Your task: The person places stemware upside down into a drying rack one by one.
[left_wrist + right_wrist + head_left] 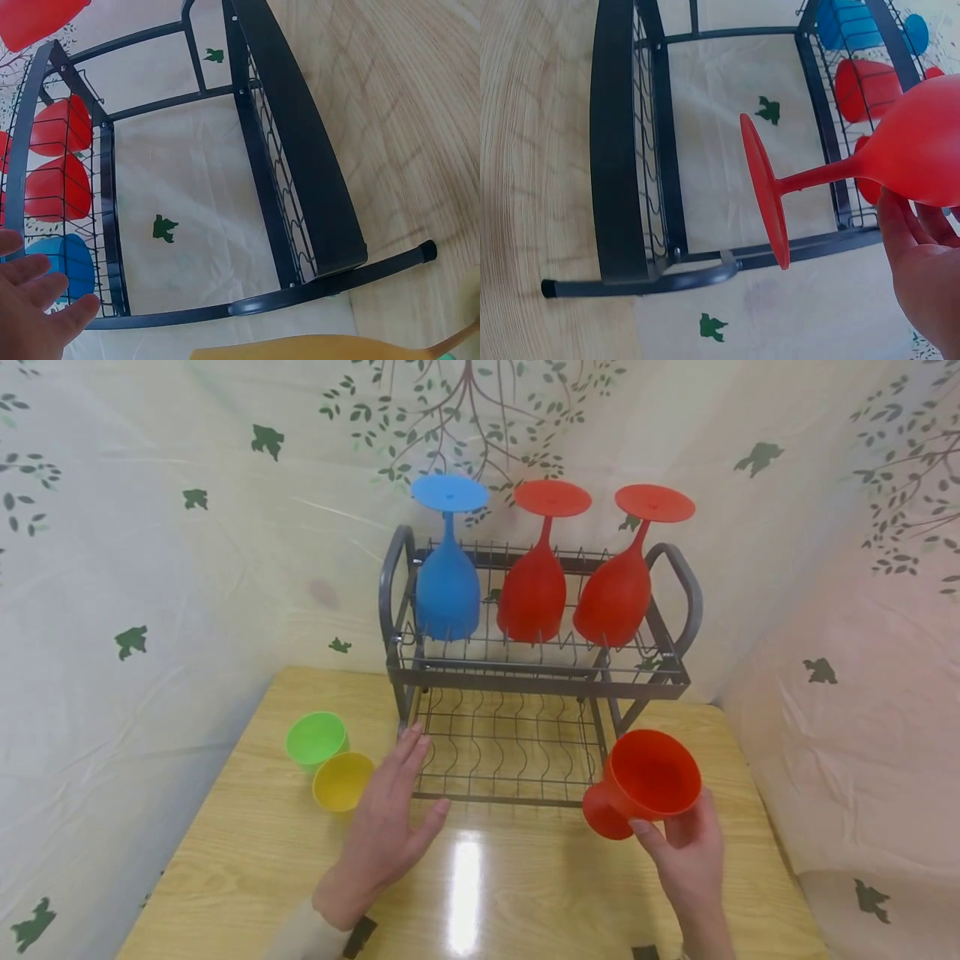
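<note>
My right hand (693,856) grips a red goblet (652,777) by its bowl, mouth up and tilted, in front of the right end of the dish rack (536,681). In the right wrist view the goblet's stem and round foot (765,191) point toward the rack. My left hand (386,822), fingers extended and holding nothing, hovers by the rack's front left corner, next to a yellow goblet (342,782). On the upper shelf a blue goblet (447,593), a red goblet (532,597) and another red goblet (615,597) stand upside down; the rightmost leans.
A green goblet (317,739) stands beside the yellow one on the wooden table (540,893), left of the rack. The rack has raised side handles (686,602) and a wire lower shelf (510,747). A leaf-patterned cloth (225,568) hangs behind and at both sides.
</note>
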{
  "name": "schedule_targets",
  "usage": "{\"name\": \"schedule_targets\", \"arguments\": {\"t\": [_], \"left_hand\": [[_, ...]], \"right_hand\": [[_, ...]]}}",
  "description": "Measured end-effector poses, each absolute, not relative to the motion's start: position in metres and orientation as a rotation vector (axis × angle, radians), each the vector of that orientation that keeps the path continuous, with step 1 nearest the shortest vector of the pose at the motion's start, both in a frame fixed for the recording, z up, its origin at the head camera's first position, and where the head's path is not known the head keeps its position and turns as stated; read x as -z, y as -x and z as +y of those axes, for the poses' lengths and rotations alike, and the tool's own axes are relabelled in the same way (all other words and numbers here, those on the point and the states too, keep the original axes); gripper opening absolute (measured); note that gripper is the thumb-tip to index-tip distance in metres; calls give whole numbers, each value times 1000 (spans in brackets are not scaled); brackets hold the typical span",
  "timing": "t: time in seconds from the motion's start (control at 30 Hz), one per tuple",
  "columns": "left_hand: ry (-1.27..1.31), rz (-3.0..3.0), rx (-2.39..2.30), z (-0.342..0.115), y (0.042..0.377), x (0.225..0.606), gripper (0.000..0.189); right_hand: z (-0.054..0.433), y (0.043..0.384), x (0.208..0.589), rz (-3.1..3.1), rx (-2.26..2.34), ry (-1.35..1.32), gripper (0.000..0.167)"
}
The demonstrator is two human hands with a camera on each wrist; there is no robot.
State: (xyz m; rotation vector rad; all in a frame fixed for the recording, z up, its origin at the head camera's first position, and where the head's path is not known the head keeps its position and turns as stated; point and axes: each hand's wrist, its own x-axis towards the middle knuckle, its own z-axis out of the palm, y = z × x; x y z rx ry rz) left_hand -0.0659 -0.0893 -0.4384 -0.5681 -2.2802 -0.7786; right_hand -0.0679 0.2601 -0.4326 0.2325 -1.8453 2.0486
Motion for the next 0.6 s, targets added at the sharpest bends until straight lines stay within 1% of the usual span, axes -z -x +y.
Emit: {"name": "schedule_targets", "arguments": {"t": [0.13, 0.6], "left_hand": [[561, -2315, 794, -89, 65, 440, 73], [557, -2380, 879, -86, 64, 445, 70]], "right_hand": [[254, 69, 432, -1876, -2039, -228, 73], [237, 72, 429, -2080, -1949, -340, 78]]}}
